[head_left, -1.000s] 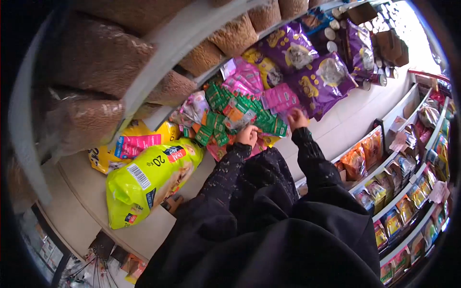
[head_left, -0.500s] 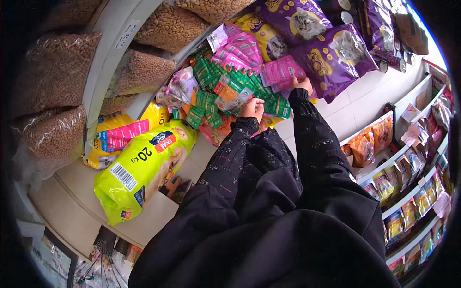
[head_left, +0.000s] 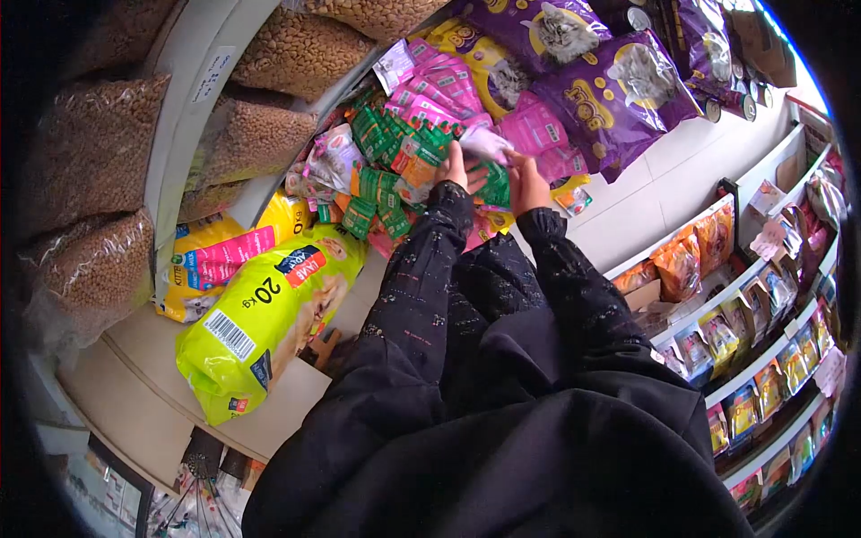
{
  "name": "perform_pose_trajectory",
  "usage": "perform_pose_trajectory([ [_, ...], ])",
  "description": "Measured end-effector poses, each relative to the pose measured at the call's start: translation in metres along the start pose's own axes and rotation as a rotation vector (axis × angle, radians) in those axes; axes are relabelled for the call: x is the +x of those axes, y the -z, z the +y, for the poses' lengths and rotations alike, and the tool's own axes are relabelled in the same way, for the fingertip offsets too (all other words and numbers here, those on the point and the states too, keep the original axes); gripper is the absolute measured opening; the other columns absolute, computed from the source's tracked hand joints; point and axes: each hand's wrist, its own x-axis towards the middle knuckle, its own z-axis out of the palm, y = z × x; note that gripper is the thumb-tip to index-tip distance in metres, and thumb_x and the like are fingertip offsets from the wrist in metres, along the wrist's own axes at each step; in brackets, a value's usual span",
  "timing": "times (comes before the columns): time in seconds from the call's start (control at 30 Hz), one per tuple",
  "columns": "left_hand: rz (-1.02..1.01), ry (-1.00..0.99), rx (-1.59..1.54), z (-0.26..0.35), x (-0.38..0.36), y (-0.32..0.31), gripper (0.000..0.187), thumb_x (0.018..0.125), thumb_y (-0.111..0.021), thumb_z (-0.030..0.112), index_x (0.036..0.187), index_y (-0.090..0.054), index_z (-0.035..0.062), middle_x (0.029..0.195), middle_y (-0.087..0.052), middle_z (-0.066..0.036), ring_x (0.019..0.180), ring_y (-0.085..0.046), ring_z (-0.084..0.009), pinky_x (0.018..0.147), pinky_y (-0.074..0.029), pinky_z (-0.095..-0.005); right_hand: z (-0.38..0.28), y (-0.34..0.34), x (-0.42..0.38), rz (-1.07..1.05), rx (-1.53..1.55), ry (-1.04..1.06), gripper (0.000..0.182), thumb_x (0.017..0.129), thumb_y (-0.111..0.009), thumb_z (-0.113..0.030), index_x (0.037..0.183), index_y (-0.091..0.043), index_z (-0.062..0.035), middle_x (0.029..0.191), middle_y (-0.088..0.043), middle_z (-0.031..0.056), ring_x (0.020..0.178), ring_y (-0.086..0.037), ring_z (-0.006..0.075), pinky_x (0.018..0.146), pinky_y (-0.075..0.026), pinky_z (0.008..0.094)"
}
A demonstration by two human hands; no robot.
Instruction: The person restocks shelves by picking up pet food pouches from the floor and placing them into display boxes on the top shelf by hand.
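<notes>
A pale pink pouch (head_left: 487, 143), smeared by motion, hangs above the heap with its right end pinched in my right hand (head_left: 529, 186). My left hand (head_left: 456, 170) is just below the pouch's left end, fingers apart over the heap. Green pouches (head_left: 377, 199) with orange parts lie loosely piled to the left of and beneath my left hand. Pink pouches (head_left: 535, 128) lie beyond my right hand, against a purple cat food bag (head_left: 612, 100). More pink pouches (head_left: 439, 85) are spread at the far side of the heap.
A lime-green 20 kg bag (head_left: 269, 318) and a yellow bag (head_left: 202, 260) lie to the left. Clear bags of kibble (head_left: 112, 134) fill the shelving at far left. On the right stands a rack of small packets (head_left: 743, 408). Cans (head_left: 744, 106) stand at the back right.
My right hand has moved left, away from the pink pouches by the purple bag, and now holds a pouch. My left hand has shifted slightly up and left, its fingers opened from a curl.
</notes>
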Motion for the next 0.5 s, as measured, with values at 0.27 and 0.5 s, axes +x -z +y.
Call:
perform_pose_trajectory([
  [0.27, -0.276, -0.077, 0.066, -0.001, -0.043, 0.028, 0.024, 0.083, -0.051, 0.007, 0.106, -0.043, 0.005, 0.091, -0.058, -0.011, 0.075, -0.061, -0.0214, 0.059, -0.053, -0.0391, -0.027, 0.018, -0.06, 0.081, 0.538, -0.075, 0.032, 0.078, -0.052, 0.003, 0.107, -0.043, -0.0045, 0.116, -0.049, 0.0142, 0.095, -0.054, 0.0171, 0.074, -0.046, 0.026],
  [0.5, -0.565, -0.219, 0.124, 0.036, -0.144, 0.015, 0.024, 0.078, -0.056, 0.0, 0.099, -0.044, 0.002, 0.082, -0.058, -0.007, 0.075, -0.06, -0.018, 0.067, -0.051, -0.0305, -0.107, 0.088, -0.074, 0.044, 0.795, -0.156, 0.057, 0.077, -0.054, 0.005, 0.128, -0.029, -0.0059, 0.112, -0.048, 0.0103, 0.095, -0.051, 0.013, 0.08, -0.043, 0.025],
])
